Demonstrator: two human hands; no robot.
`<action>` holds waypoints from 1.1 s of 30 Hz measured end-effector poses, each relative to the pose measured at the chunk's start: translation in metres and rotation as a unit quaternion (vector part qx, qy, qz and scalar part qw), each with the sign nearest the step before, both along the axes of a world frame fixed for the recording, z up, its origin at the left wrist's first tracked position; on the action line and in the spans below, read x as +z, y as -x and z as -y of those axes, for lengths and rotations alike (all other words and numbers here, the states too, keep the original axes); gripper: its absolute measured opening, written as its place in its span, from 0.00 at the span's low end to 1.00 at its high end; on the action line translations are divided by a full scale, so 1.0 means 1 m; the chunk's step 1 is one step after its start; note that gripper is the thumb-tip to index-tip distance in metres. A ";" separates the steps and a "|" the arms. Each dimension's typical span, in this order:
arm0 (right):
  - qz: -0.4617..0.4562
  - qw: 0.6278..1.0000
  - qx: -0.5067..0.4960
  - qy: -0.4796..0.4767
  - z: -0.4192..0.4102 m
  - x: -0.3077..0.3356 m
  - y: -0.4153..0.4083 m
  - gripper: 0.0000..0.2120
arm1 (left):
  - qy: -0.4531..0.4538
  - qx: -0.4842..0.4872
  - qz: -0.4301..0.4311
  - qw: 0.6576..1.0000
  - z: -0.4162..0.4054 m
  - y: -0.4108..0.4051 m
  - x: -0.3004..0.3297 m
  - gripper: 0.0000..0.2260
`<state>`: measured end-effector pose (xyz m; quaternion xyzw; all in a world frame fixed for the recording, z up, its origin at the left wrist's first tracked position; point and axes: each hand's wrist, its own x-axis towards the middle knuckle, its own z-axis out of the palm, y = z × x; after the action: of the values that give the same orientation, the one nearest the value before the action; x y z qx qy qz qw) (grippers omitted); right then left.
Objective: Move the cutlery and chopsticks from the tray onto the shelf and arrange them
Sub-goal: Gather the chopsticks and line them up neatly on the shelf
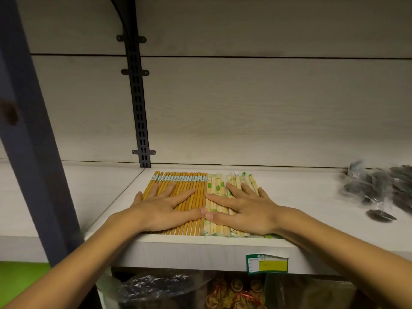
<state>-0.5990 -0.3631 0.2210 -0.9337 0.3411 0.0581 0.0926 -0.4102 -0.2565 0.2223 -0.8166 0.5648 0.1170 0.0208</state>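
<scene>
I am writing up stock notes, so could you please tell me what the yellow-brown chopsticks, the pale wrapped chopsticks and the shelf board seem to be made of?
The yellow-brown chopsticks look like lacquered wood or bamboo: even colour, slight sheen. The pale wrapped chopsticks seem to be plain bamboo in clear sleeves with green print. The shelf board looks like matte laminate with a pale wood-grain pattern.

A shop — price label (267,263) on shelf (200,248) edge, bagged stock (379,190).
</scene>
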 end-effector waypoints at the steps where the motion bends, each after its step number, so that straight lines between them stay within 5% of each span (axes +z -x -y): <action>1: -0.001 1.000 0.000 0.000 -0.001 0.000 -0.002 0.40 | -0.002 0.001 0.001 1.000 -0.001 -0.002 0.000 0.40; 17: 0.017 1.000 0.011 0.005 -0.013 0.003 -0.015 0.38 | 0.007 -0.019 -0.012 1.000 -0.012 -0.016 0.004 0.53; 26: 0.049 0.994 0.023 0.096 -0.014 0.008 -0.011 0.35 | 0.042 -0.023 0.023 0.999 -0.017 -0.017 0.009 0.39; 33: 0.166 0.971 -0.037 0.168 -0.016 0.020 0.027 0.36 | 0.177 -0.087 0.061 0.978 -0.005 0.013 0.016 0.34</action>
<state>-0.6259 -0.3472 0.2410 -0.9194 0.3597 -0.1589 -0.0086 -0.4237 -0.2513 0.2384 -0.7606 0.6432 -0.0371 -0.0798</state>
